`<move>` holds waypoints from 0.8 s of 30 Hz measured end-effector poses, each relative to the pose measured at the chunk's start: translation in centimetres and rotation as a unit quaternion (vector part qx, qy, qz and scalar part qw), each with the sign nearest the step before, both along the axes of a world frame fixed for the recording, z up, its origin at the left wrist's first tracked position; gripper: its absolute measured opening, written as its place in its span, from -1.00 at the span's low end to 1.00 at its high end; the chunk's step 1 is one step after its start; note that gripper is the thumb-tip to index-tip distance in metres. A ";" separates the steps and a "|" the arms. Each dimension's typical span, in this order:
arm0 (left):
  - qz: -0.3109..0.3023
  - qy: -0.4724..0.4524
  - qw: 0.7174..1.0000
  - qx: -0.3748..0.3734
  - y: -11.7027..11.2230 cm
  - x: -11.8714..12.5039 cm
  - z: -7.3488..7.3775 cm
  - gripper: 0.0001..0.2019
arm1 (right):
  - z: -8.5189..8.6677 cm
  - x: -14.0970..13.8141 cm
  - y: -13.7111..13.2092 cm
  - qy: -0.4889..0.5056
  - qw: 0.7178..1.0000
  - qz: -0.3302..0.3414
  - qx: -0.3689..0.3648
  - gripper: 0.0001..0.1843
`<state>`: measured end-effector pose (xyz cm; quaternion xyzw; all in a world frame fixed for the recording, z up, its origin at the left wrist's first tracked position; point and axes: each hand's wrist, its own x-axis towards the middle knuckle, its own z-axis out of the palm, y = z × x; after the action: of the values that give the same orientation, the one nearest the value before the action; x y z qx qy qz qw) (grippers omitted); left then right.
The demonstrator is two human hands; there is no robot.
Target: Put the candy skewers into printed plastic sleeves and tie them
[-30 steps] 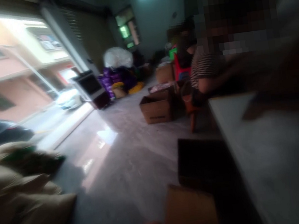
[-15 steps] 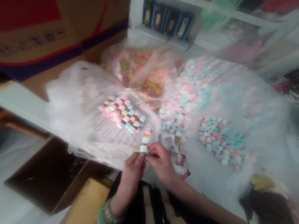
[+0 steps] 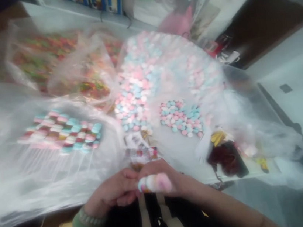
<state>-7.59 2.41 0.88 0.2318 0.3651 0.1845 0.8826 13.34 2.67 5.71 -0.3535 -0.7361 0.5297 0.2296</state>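
Note:
A marshmallow skewer (image 3: 153,183) with white, blue and pink pieces is pinched in my left hand (image 3: 119,188), its pink end pointing right. My left wrist has a green bangle and a beaded bracelet. Just behind the skewer is my right hand (image 3: 160,167), very close to the left fingertips; its own fingers are hidden and blurred. Beyond the hands lie small printed packets or cards (image 3: 141,152) with a gold-coloured bit beside them. To the left, finished-looking skewers (image 3: 62,134) lie side by side on clear plastic, their white sticks toward me.
Loose pink, white and blue marshmallows (image 3: 135,97) are heaped in the middle, with a smaller pile (image 3: 181,119) to the right. Clear bags of colourful candy (image 3: 95,89) stand at back left. A dark brown item (image 3: 226,159) lies near the table's right front edge.
My view has swung to the right and closer to the table. The skewer has tipped from pointing away to pointing right, still in my left fingers. My right hand has moved behind it.

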 end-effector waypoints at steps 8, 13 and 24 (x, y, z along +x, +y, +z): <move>-0.139 0.308 0.843 0.418 3.1 4.1 4.9 -0.82 | 1.2 1.7 1.2 -0.278 0.847 0.158 0.425 -0.73; 0.163 0.459 0.771 0.410 -0.4 8.8 4.9 -0.81 | -0.2 1.1 3.2 -0.101 0.957 -0.209 0.173 -0.83; 0.109 -0.033 0.993 0.028 -3.8 2.3 2.5 -0.23 | -2.2 -1.5 -0.8 0.058 0.977 -0.202 0.024 -0.74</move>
<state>-5.27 -1.44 3.38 0.2090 0.3532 0.2972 0.8621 11.79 1.90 3.52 -0.4580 -0.6471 0.4743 0.3828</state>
